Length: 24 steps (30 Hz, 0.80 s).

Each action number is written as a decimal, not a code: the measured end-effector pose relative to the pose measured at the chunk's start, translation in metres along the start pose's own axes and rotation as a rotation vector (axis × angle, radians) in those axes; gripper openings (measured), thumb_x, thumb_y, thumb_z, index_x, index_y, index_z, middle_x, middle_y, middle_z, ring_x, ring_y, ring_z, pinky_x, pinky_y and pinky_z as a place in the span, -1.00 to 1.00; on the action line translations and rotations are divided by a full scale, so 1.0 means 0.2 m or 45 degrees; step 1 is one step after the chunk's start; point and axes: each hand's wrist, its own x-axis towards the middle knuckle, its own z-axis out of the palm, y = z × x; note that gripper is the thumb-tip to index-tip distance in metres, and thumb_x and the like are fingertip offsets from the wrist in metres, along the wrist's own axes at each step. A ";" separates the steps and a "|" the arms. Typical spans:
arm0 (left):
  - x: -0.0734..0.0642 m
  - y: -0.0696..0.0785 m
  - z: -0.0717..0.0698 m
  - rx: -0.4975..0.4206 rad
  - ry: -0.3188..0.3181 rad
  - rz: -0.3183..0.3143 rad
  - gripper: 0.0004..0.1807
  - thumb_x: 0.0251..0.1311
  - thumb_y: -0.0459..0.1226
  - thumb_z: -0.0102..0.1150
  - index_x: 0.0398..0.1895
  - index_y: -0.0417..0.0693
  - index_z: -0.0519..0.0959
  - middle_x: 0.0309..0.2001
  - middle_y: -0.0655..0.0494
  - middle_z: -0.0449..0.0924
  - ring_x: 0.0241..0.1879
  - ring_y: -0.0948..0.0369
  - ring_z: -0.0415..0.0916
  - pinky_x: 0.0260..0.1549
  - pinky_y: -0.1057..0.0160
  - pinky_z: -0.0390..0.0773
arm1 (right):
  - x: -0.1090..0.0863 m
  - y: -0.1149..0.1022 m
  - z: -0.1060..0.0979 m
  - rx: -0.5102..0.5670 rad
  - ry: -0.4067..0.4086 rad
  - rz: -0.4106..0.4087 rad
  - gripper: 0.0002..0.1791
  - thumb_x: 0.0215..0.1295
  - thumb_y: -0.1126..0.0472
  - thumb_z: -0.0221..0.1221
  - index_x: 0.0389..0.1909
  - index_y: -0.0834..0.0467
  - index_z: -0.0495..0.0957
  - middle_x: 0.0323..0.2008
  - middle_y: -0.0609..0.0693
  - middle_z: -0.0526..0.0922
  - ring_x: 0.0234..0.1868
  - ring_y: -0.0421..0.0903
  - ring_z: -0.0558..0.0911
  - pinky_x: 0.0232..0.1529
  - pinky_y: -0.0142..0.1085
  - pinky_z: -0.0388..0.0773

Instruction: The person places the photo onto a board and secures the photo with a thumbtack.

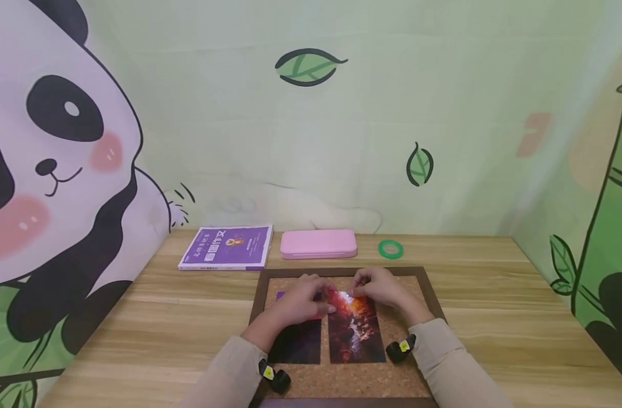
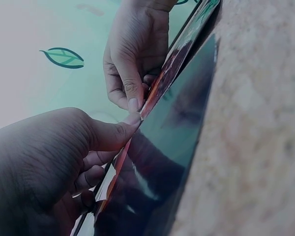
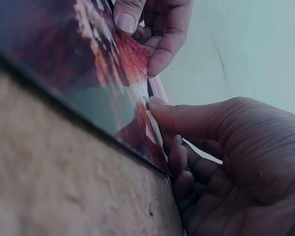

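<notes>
A glossy red and orange picture print (image 1: pixel 359 334) lies over a brown-framed cork board (image 1: pixel 352 388). My left hand (image 1: pixel 305 297) pinches its upper left corner between thumb and finger, as the right wrist view shows. At the top edge, my right hand (image 1: pixel 379 288) pinches the print, thumb in front and fingers curled behind. Both thumbs are close together in the left wrist view. To the left, a dark purple print (image 1: pixel 298 345) lies on the cork, partly covered by my left hand and forearm. Whether tape is under the right thumb cannot be seen.
Behind the board, on the wooden table (image 1: pixel 505 317), are a purple book (image 1: pixel 229 248), a pink case (image 1: pixel 318 243) and a roll of green tape (image 1: pixel 390 249). A cloth backdrop (image 1: pixel 372 124) with a panda and leaves rises behind the table.
</notes>
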 end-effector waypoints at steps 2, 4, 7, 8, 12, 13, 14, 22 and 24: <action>0.00 0.00 0.00 0.014 0.001 0.000 -0.57 0.20 -0.07 0.40 0.11 0.02 0.64 -0.06 0.14 0.59 -0.06 0.16 0.39 -0.02 0.07 0.46 | 0.00 0.00 0.00 -0.007 0.003 -0.012 -0.89 0.20 0.21 0.40 -0.39 0.14 0.65 -0.41 -0.06 0.62 -0.32 -0.12 0.53 -0.28 -0.25 0.45; 0.00 0.00 0.00 0.021 0.002 0.000 -0.57 0.20 -0.07 0.40 0.11 0.02 0.63 -0.06 0.13 0.59 -0.06 0.16 0.39 -0.02 0.07 0.47 | 0.00 0.00 0.00 -0.013 0.003 -0.021 -0.89 0.20 0.21 0.39 -0.38 0.14 0.65 -0.41 -0.06 0.63 -0.32 -0.12 0.53 -0.28 -0.25 0.45; 0.00 0.00 0.00 0.025 -0.001 0.003 -0.57 0.20 -0.07 0.40 0.11 0.02 0.63 -0.07 0.14 0.59 -0.06 0.16 0.39 -0.03 0.08 0.47 | 0.00 0.01 0.00 -0.030 -0.005 -0.034 -0.90 0.21 0.21 0.38 -0.38 0.14 0.66 -0.41 -0.07 0.63 -0.32 -0.13 0.53 -0.28 -0.25 0.45; 0.00 0.00 0.00 0.024 -0.002 0.005 -0.57 0.20 -0.07 0.40 0.11 0.02 0.63 -0.07 0.15 0.59 -0.06 0.16 0.39 -0.03 0.08 0.47 | 0.00 0.01 0.00 -0.036 -0.010 -0.036 -0.90 0.22 0.21 0.38 -0.37 0.13 0.66 -0.41 -0.08 0.62 -0.33 -0.14 0.53 -0.28 -0.25 0.46; 0.00 -0.01 0.01 0.029 -0.002 0.011 -0.57 0.20 -0.06 0.40 0.11 0.02 0.63 -0.09 0.15 0.56 -0.07 0.17 0.39 -0.05 0.10 0.47 | 0.00 0.01 0.00 -0.057 -0.039 -0.049 -0.93 0.25 0.23 0.34 -0.36 0.14 0.65 -0.41 -0.08 0.62 -0.33 -0.13 0.53 -0.28 -0.25 0.47; 0.00 -0.01 0.01 0.029 0.000 0.011 -0.57 0.20 -0.06 0.39 0.11 0.02 0.63 -0.09 0.15 0.55 -0.08 0.17 0.39 -0.05 0.10 0.47 | 0.00 0.01 0.00 -0.058 -0.046 -0.051 -0.93 0.26 0.23 0.33 -0.35 0.14 0.64 -0.41 -0.07 0.61 -0.33 -0.13 0.53 -0.28 -0.25 0.47; 0.00 -0.01 0.01 0.027 0.002 0.011 -0.56 0.20 -0.05 0.39 0.11 0.02 0.63 -0.09 0.15 0.55 -0.08 0.17 0.39 -0.05 0.09 0.48 | 0.00 0.01 -0.01 -0.058 -0.051 -0.054 -0.93 0.26 0.23 0.32 -0.35 0.15 0.64 -0.40 -0.07 0.61 -0.33 -0.13 0.53 -0.28 -0.24 0.47; 0.00 -0.01 0.01 0.010 0.012 0.014 -0.56 0.20 -0.05 0.39 0.10 0.01 0.63 -0.07 0.13 0.52 -0.05 0.16 0.39 -0.04 0.07 0.48 | 0.00 0.00 -0.01 -0.053 -0.054 -0.042 -0.93 0.26 0.24 0.31 -0.32 0.16 0.63 -0.40 -0.05 0.59 -0.34 -0.12 0.52 -0.29 -0.25 0.46; 0.00 -0.01 0.01 0.012 0.011 0.012 -0.57 0.20 -0.06 0.39 0.10 0.02 0.63 -0.07 0.13 0.51 -0.06 0.16 0.38 -0.05 0.09 0.47 | 0.00 0.00 -0.01 -0.050 -0.043 -0.033 -0.93 0.26 0.24 0.30 -0.31 0.16 0.63 -0.39 -0.04 0.60 -0.33 -0.11 0.53 -0.29 -0.24 0.46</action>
